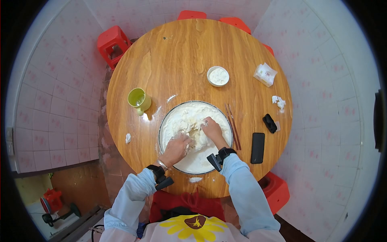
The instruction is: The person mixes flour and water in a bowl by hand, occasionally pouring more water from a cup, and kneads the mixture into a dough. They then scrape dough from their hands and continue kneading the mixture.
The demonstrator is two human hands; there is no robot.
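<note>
A wide round basin (194, 166) with a dark rim stands near the table's front edge and holds white flour and rough, clumpy dough (195, 135). My left hand (176, 148) is in the basin at the left of the dough, its floury fingers curled against the clumps. On the dough's right side, my right hand (212, 130) has its fingers bent down into the mixture. The fingertips of both hands are partly hidden by flour and dough. Each wrist wears a black strapped device.
On the wooden table (177, 60) are a green mug (139, 101), a white bowl of flour (218, 76), chopsticks (234, 127), a black phone (257, 148), a black item (269, 123), crumpled tissue (278, 103) and a tissue pack (265, 74). Red stools (114, 43) surround it.
</note>
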